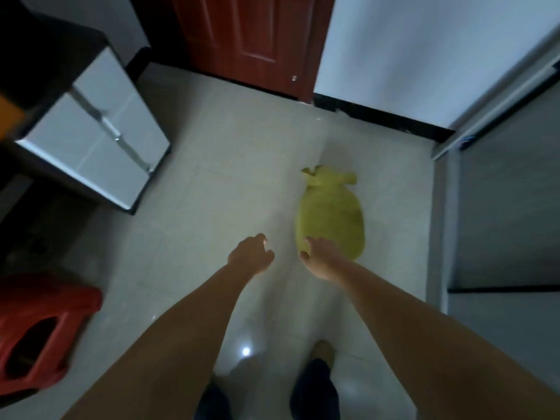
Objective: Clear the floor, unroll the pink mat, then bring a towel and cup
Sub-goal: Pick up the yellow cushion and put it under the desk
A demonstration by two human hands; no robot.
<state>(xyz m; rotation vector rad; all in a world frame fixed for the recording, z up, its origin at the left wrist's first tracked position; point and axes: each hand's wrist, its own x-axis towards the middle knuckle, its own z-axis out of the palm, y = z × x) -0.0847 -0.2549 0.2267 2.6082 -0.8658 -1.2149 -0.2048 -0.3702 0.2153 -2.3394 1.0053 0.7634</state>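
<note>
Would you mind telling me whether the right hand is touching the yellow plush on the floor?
Cannot tell: in the head view, the right hand overlaps the yellow plush, hiding any contact.

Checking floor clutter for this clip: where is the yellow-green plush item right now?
In the head view, the yellow-green plush item lies on the pale tiled floor, right of centre, just beyond the right hand and near the grey sliding door frame.

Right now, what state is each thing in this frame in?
Yellow plush toy: lying flat on the floor.
Right hand: open, at the toy's near end.
Left hand: loosely curled, empty.
Red door: shut.
Red stool: tipped on its side.
Cabinet: doors closed.
</note>
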